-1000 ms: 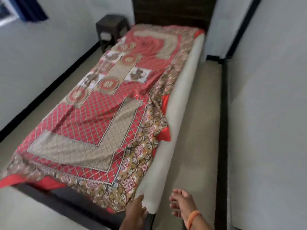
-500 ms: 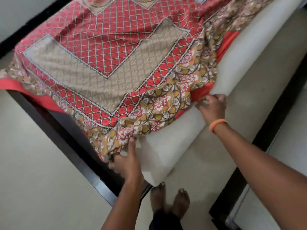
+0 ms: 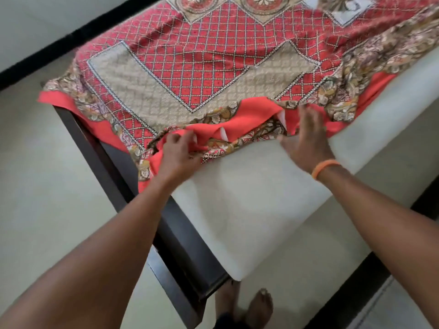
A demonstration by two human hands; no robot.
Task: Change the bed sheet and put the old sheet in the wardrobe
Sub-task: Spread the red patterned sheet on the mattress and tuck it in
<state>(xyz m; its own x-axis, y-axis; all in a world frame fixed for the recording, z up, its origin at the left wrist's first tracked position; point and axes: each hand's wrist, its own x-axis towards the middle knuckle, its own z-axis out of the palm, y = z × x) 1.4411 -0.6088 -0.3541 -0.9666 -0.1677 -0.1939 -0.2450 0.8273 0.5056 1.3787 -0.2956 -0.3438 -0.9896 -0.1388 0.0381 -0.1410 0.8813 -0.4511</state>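
Observation:
A red patterned bed sheet (image 3: 213, 67) with beige panels and a floral border covers most of the bed. Its near edge is folded back, showing the plain orange underside (image 3: 256, 115). The bare off-white mattress (image 3: 249, 205) shows at the near corner and along the right side. My left hand (image 3: 177, 154) is closed on the bunched sheet edge at the corner. My right hand (image 3: 306, 141), with an orange band at the wrist, lies on the folded edge with its fingers spread; motion blur hides whether it grips the cloth.
The dark wooden bed frame (image 3: 133, 191) runs along the near left edge of the mattress. Pale floor tiles (image 3: 47, 186) lie on both sides. A black skirting line (image 3: 71, 36) marks the wall at upper left. My bare feet (image 3: 256, 305) stand by the bed corner.
Both hands have lifted the sheet's near edge up off the mattress side and folded it back onto the bed, exposing more bare mattress. The view has tilted down and closer.

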